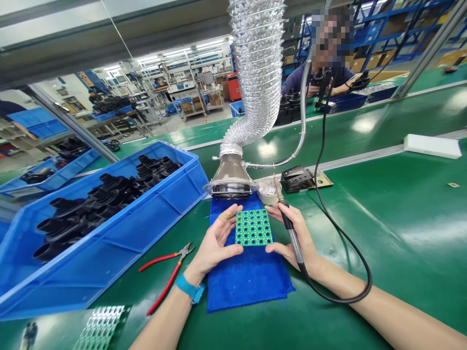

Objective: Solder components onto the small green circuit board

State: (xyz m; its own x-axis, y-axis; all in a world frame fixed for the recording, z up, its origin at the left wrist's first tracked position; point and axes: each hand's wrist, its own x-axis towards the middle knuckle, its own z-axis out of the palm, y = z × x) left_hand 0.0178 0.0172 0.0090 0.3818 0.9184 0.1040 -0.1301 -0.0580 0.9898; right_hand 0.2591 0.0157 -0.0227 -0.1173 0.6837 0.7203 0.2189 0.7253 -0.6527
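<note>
Head view — soldering iron (293, 241) in right hand (307, 241)

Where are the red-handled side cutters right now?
In the head view, the red-handled side cutters lie at lower left on the green bench mat, between the blue plastic crate and the blue cloth, beside the left hand.

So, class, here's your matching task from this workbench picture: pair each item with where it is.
Items:
1. soldering iron
2. red-handled pliers
3. green circuit board
4. blue wristband

Places:
A. over the blue cloth
B. on the left wrist
C. in the right hand
D. on the green bench mat, beside the cloth

Pairs: 1-C, 2-D, 3-A, 4-B
</note>
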